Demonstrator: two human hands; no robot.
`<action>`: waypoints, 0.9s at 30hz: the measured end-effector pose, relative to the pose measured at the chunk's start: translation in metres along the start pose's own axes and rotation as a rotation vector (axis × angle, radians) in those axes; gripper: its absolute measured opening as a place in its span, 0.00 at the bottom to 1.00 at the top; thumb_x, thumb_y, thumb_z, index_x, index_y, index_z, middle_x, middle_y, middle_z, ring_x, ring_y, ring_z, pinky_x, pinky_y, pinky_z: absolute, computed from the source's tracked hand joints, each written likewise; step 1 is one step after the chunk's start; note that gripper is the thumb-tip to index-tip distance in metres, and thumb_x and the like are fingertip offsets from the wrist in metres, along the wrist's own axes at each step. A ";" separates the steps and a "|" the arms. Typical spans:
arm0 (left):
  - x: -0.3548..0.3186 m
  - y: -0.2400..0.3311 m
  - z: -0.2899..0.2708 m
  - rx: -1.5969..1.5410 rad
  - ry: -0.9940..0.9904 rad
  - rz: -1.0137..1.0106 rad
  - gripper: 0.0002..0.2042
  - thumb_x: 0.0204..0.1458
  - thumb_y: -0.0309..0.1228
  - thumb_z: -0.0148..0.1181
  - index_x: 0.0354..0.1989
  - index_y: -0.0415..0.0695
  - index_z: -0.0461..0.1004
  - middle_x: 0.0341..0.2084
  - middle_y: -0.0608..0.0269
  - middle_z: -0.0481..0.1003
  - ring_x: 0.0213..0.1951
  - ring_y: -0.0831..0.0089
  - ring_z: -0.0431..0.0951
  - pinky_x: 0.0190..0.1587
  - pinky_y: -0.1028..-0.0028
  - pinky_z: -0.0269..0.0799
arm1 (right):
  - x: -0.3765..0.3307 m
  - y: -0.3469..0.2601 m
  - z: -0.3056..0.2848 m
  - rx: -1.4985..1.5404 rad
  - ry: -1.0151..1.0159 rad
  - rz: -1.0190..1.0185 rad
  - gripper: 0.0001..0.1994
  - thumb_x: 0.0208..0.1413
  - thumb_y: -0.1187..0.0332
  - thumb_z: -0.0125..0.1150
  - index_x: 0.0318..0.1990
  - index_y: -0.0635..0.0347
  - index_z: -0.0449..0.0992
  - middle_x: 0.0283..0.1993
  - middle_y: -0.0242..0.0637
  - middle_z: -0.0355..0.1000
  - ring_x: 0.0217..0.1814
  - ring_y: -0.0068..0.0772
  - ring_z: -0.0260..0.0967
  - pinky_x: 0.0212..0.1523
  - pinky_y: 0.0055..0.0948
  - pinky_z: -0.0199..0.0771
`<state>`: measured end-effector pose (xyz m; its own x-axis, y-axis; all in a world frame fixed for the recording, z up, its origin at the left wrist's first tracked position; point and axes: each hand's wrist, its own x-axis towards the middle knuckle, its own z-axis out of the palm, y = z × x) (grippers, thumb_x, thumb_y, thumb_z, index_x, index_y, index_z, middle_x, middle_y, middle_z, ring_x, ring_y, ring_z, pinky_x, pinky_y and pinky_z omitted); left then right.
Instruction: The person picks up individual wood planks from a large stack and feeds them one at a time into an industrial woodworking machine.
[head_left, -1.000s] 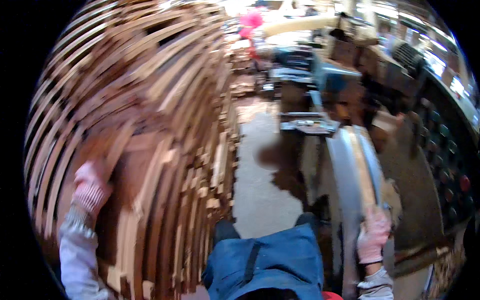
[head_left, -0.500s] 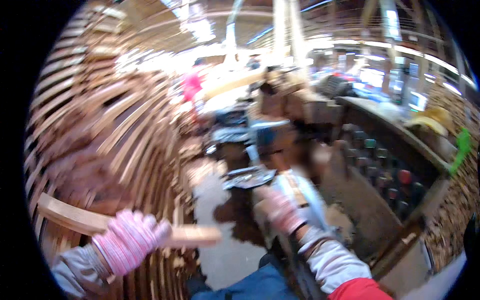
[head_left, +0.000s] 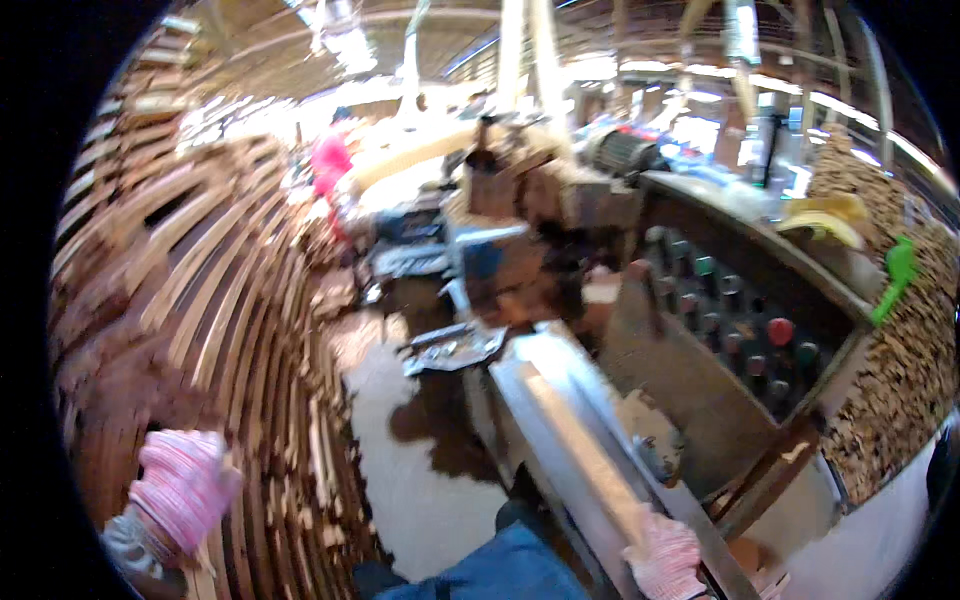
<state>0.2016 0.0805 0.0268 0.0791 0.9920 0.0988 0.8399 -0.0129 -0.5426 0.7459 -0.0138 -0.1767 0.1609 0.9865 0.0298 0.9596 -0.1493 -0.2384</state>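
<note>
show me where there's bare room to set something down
Bare grey floor lies between the stacked wood strips and the metal bed, beside a dark patch. The bed is bare in a narrow band left of the lone strip at the right hand. Around the left hand, strips crowd close.

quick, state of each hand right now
Left hand: cannot tell whether it is open or closed.
Right hand: closed on the near end of a wooden strip.

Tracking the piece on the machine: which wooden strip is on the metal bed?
The light-brown strip lying lengthwise there, with the right hand at its near end; the stacked strips are off the metal bed, to the left.
</note>
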 end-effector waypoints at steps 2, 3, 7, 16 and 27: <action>-0.059 -0.042 0.017 -0.009 -0.204 -0.123 0.21 0.58 0.49 0.64 0.43 0.41 0.77 0.31 0.50 0.80 0.37 0.51 0.82 0.40 0.52 0.74 | 0.029 0.002 0.024 0.002 0.260 -0.152 0.41 0.45 0.66 0.79 0.70 0.60 0.71 0.48 0.47 0.80 0.48 0.55 0.80 0.49 0.45 0.81; -0.072 -0.049 0.032 -0.048 -0.146 -0.125 0.21 0.60 0.50 0.62 0.45 0.42 0.77 0.31 0.49 0.81 0.37 0.50 0.82 0.39 0.52 0.74 | 0.040 0.008 0.040 0.109 0.422 -0.163 0.35 0.47 0.70 0.76 0.67 0.61 0.74 0.49 0.44 0.81 0.49 0.52 0.80 0.49 0.45 0.81; -0.099 -0.035 0.044 -0.208 -0.309 -0.378 0.29 0.67 0.58 0.53 0.54 0.39 0.74 0.34 0.39 0.81 0.40 0.43 0.82 0.44 0.49 0.76 | 0.115 0.029 0.085 -0.044 0.684 -0.057 0.38 0.60 0.65 0.67 0.77 0.56 0.60 0.66 0.50 0.74 0.65 0.57 0.72 0.63 0.47 0.74; -0.098 0.027 -0.006 -0.939 -0.020 0.054 0.39 0.68 0.53 0.57 0.76 0.33 0.58 0.73 0.32 0.62 0.76 0.44 0.60 0.77 0.57 0.56 | 0.391 -0.036 0.107 0.020 0.649 -0.194 0.39 0.65 0.52 0.63 0.81 0.49 0.56 0.67 0.50 0.73 0.64 0.57 0.73 0.65 0.47 0.74; -0.113 -0.083 0.022 -0.058 -0.580 -0.767 0.52 0.52 0.45 0.74 0.82 0.47 0.48 0.73 0.42 0.65 0.72 0.44 0.66 0.71 0.54 0.67 | 0.137 -0.002 0.071 0.084 0.432 -0.333 0.38 0.60 0.66 0.65 0.79 0.58 0.60 0.69 0.54 0.71 0.64 0.63 0.71 0.66 0.47 0.71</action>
<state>0.1112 -0.0273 0.0428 -0.7670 0.6411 -0.0271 0.5795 0.6739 -0.4583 0.7493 0.1265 -0.2412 -0.0513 0.8599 0.5079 0.9559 0.1896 -0.2245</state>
